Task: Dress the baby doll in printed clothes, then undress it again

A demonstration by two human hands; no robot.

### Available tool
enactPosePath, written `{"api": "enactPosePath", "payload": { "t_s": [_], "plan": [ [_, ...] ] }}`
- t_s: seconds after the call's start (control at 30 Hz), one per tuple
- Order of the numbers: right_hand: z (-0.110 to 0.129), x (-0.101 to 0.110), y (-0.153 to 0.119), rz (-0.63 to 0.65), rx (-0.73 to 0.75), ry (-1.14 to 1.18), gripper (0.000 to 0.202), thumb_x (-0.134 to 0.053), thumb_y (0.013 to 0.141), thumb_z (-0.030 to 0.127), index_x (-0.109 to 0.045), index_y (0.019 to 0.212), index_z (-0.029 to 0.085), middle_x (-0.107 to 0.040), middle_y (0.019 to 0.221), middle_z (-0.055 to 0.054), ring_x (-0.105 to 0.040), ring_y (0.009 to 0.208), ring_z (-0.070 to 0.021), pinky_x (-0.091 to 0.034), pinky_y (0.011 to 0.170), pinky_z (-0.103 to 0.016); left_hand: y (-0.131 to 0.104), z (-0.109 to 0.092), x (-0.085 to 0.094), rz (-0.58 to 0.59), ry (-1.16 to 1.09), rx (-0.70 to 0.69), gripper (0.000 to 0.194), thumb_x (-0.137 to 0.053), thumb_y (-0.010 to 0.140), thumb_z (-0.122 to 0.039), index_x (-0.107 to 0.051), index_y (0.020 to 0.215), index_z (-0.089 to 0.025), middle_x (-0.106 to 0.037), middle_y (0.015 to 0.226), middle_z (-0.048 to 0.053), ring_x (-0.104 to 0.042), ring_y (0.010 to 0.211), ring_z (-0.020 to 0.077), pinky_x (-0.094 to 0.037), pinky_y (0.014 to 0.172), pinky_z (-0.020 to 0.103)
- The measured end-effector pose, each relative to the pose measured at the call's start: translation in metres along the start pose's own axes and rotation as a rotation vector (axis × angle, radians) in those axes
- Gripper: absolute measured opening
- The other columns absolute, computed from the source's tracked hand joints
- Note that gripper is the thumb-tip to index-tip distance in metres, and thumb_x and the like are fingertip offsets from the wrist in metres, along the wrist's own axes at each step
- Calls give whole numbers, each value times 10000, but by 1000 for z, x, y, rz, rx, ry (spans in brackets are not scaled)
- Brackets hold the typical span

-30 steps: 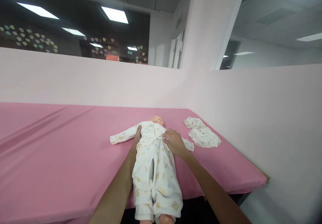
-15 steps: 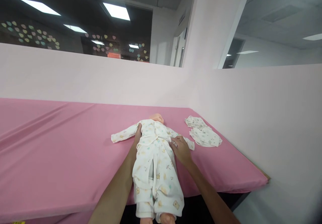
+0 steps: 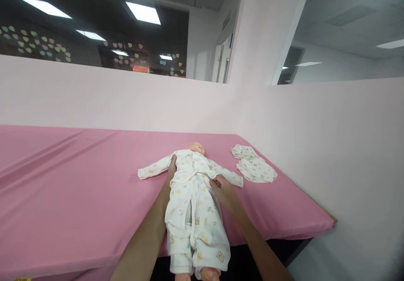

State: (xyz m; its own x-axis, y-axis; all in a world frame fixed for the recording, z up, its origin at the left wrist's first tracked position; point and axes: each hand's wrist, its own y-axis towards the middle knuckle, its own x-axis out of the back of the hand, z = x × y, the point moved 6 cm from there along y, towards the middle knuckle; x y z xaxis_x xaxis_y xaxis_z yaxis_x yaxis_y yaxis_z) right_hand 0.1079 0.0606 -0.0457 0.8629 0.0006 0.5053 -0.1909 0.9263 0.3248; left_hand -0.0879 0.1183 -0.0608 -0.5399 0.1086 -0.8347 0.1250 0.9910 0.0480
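Note:
A baby doll [image 3: 196,147] lies on its back, its head toward the wall and its feet at the front edge. It wears a white printed top [image 3: 186,163] and matching trousers [image 3: 206,218]; both sleeves stretch out sideways. My left hand [image 3: 172,168] grips the doll's side below the armpit, with most fingers hidden behind the torso. At the other side of the waist, my right hand [image 3: 222,185] has its fingers curled and pinched on the lower edge of the top, where it meets the trousers.
Folded white printed clothes [image 3: 256,169] lie to the right, by the wall. A pink sheet [image 3: 78,197] covers the table, whose front right corner [image 3: 333,224] sticks out. Pale walls [image 3: 126,100] with windows above bound the back and right.
My right hand has gone from resting with fingers extended at the doll's waist to curled fingers on the top's edge. The left hand stays at the doll's side.

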Motion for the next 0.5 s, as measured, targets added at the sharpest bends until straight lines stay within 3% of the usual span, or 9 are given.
{"api": "enactPosePath", "payload": {
  "t_s": [0.2,0.4,0.5],
  "plan": [
    [-15,4,12,196,-28,84,195,-515,834,347,-584,836,164,-569,758,-1,-510,675,-136,-389,605,-251,5,1,-5,21,-1,-2,369,-563,934,-387,-577,1208,-140,-584,1214,74,-592,1066,252,-519,897,435],
    [-16,4,39,136,-13,123,231,-545,825,387,-597,873,167,-547,753,18,-491,694,-132,-376,651,-253,11,2,-5,24,10,21,362,-561,933,-399,-587,1204,-160,-576,1247,82,-581,1088,251,-506,926,438],
    [-20,-2,36,73,-21,144,263,-539,834,416,-602,887,166,-580,781,-4,-522,735,-154,-409,695,-278,6,2,1,14,8,32,395,-567,932,-396,-554,1246,-157,-571,1251,97,-586,1088,238,-506,920,454]
  ]
}}
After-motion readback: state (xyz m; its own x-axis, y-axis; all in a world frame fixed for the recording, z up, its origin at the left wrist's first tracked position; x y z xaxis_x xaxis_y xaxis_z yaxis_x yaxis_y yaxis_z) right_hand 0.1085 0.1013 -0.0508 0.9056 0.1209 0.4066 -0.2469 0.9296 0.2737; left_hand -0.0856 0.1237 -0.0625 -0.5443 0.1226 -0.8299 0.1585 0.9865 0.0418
